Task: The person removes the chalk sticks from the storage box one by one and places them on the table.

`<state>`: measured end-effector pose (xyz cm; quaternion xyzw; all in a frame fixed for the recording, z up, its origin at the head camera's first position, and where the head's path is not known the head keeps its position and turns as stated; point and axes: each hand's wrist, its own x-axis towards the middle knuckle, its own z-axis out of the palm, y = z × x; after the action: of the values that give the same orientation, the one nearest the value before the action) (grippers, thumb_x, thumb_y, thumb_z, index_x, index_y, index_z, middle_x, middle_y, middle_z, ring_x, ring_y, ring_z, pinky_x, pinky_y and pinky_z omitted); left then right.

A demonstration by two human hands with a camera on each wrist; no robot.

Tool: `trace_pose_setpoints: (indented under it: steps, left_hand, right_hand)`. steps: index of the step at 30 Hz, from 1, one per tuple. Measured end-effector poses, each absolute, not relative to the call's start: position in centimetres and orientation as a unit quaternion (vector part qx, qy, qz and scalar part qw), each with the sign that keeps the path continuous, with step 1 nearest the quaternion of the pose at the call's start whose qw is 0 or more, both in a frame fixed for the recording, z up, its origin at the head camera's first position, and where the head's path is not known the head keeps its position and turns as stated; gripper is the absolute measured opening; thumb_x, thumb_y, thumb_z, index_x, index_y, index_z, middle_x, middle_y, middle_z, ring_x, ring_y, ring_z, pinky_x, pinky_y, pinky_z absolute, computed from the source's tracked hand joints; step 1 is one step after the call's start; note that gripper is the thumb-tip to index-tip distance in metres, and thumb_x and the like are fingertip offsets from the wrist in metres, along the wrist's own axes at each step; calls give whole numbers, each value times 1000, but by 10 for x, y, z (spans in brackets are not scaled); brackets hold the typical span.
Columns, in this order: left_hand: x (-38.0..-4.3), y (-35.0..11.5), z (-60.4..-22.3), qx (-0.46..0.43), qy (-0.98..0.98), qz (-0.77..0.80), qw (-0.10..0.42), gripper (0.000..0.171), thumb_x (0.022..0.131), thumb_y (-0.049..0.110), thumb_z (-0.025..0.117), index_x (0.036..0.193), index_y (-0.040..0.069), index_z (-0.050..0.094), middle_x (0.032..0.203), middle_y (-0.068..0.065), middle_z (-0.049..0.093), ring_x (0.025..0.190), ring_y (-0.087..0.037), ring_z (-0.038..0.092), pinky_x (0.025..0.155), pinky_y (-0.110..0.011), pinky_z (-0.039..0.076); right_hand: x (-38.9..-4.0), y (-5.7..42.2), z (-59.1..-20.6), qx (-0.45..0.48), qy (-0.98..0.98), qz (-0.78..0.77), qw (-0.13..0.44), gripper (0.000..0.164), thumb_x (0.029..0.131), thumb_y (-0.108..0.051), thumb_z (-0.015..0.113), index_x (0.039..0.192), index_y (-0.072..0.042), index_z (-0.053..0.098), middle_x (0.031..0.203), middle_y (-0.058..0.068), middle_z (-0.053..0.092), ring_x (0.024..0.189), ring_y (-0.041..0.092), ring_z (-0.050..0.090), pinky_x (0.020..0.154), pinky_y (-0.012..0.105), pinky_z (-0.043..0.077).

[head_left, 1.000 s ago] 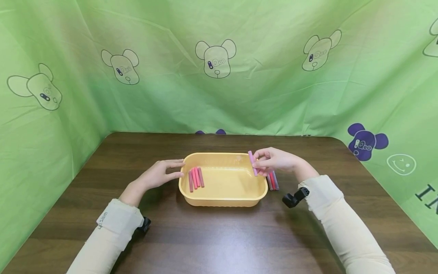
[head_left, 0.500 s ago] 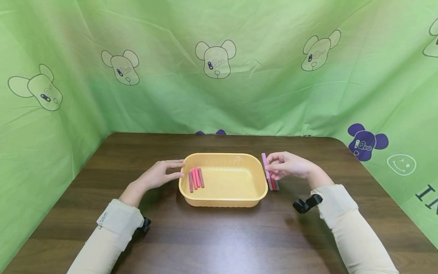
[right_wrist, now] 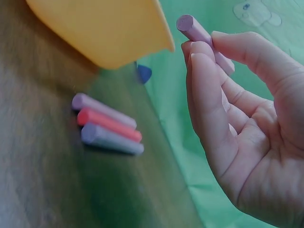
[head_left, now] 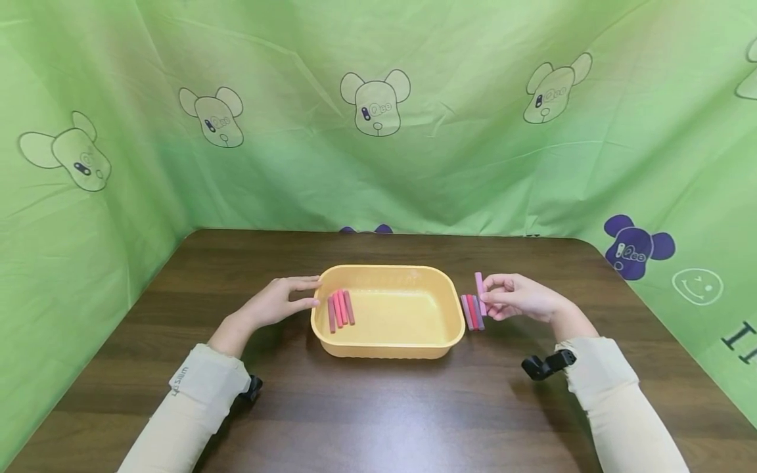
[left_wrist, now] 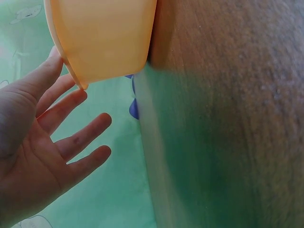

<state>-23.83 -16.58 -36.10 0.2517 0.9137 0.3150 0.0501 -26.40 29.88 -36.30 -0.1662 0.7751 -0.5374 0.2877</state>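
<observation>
Thumb and fingertips of my right hand (head_left: pixel 522 299) pinch a light purple chalk stick (head_left: pixel 480 287), raised above the table to the right of the yellow basin (head_left: pixel 387 345). Just below it, three chalk sticks lie side by side on the table: a mauve one (right_wrist: pixel 105 111), a red one (right_wrist: pixel 110 126) and a greyish purple one (right_wrist: pixel 111 139). My left hand (head_left: pixel 273 303) touches the basin's left rim with thumb and fingertips, its other fingers extended. Inside the basin, at its left end, several pink and dark red chalk sticks (head_left: pixel 338 309) lie in a row.
The brown wooden table (head_left: pixel 355 414) reaches toward me in front of the basin. A green printed cloth (head_left: pixel 449 177) hangs behind the table and along both sides. A black wrist camera (head_left: pixel 549 363) sits at the right cuff.
My right hand has carried the purple chalk stick from over the basin's right end outward to the right, past the sticks on the table. My left hand has stayed at the rim.
</observation>
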Motion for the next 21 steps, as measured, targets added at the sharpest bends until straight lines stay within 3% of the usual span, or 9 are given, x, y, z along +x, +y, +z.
trace_pose_setpoints:
  steps: [9,16,21]
  left_hand:
    - [-239,-165,-361,250,914,315,50,48,89,25,63,131,5,54,140,-13,49,134,-32,41,110,-49,35]
    - [-239,-165,-361,251,914,314,50,48,89,25,63,131,4,53,140,-14,49,134,-32,41,110,-48,35]
    - [-239,-165,-361,248,915,312,51,48,89,25,63,132,5,53,140,-13,49,134,-32,41,110,-48,35]
  right_hand:
    - [-265,313,-382,-141,778,-540,289,6,96,-11,49,93,-15,52,77,-4,65,69,3,62,68,22,57]
    - [-268,321,-393,-154,754,-559,310,3,95,-18,54,94,-15,54,78,-5,67,70,2,63,67,20,56]
    - [-268,321,-396,-111,769,-545,315,3,94,-16,55,94,-14,53,76,-5,66,68,2,62,66,19,56]
